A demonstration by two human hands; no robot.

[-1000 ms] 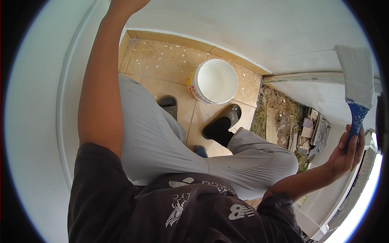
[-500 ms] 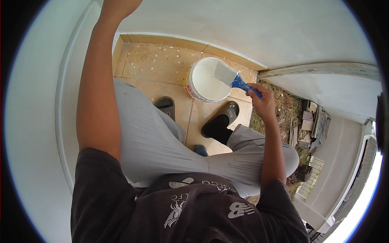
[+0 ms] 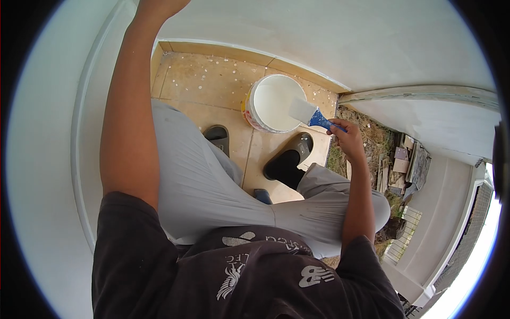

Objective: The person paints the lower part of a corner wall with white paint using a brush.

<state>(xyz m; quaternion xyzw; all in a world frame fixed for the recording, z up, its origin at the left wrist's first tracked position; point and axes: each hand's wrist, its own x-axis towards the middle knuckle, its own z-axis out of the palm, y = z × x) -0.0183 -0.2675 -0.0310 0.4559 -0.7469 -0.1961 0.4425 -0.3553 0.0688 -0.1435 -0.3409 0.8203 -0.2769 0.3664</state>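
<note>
My right hand [image 3: 346, 138] is closed round the blue handle of a wide, flat paintbrush [image 3: 311, 115]. The brush's white end points left and overlaps the right rim of a white paint bucket [image 3: 258, 122]. Whitish paint shows inside the bucket, which stands on the tiled floor in front of my feet. At the top edge of the view is my left hand [image 3: 166, 6], raised near the wall, its fingers cut off by the frame.
Pale walls [image 3: 319, 37] rise ahead and on the left. White drips dot the tan floor tiles [image 3: 204, 80]. My sandals [image 3: 304, 146] stand close to the bucket. Rough ground with stacked boards [image 3: 406, 165] lies to the right, beyond the tile edge.
The paintbrush has moved right and slightly down, from over the bucket's opening toward its right rim, and my right hand has shifted with it. My left arm stays nearly where it was.
</note>
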